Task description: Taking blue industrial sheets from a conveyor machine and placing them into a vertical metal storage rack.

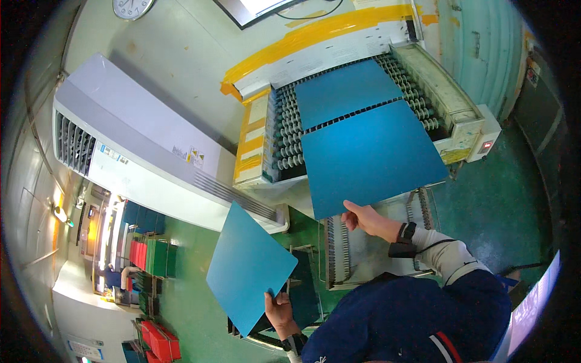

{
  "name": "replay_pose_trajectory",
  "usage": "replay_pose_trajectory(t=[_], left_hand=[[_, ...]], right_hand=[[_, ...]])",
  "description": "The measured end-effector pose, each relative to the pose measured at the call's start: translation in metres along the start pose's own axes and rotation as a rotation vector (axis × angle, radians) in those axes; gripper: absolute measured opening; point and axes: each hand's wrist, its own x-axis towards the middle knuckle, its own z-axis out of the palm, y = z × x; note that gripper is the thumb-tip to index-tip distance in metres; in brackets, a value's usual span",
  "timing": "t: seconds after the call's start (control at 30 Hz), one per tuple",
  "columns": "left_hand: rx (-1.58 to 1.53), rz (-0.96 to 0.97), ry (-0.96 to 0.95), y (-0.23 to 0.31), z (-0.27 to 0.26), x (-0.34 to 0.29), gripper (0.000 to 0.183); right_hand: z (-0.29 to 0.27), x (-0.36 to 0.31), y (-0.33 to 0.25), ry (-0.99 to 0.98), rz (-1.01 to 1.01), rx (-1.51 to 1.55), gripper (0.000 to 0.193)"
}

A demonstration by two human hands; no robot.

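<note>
The roller bed lay ahead of the right hand, with a far blue sheet on its rollers and a near blue sheet partly on them, its close edge overhanging toward that hand. The green floor bore a white air conditioner beyond the left hand; above it, below the right hand, was a slotted metal rack.
</note>
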Motion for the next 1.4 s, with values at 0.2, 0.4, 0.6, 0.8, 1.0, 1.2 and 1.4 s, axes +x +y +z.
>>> replay_pose_trajectory(t=[0.2,0.4,0.6,0.8,1.0,1.2,1.4], left_hand=[[0.011,-0.011,-0.088,0.003,0.003,-0.002,0.017],[-0.003,-0.023,-0.076,0.009,-0.02,0.003,0.018],[0.044,0.012,0.049,0.006,-0.015,0.001,0.021],[0.039,0.024,0.109,0.002,-0.006,-0.002,0.018],[0.061,0.036,0.107,-0.004,-0.003,-0.002,0.018],[0.068,0.075,0.142,-0.004,0.003,-0.009,0.016],[0.019,0.033,0.173,-0.005,-0.006,-0.006,0.006]], right_hand=[[0.004,0.007,-0.008,-0.002,0.019,-0.004,0.055],[0.002,0.016,-0.007,-0.046,0.024,0.062,0.055],[-0.002,0.021,-0.007,-0.049,0.034,0.031,0.054],[-0.007,0.029,-0.01,-0.028,0.047,0.048,0.054],[-0.009,0.033,-0.016,-0.051,0.028,0.057,0.051],[-0.007,0.045,-0.019,-0.043,0.001,0.072,0.048],[-0.012,0.044,-0.026,-0.021,0.009,0.145,0.04]])
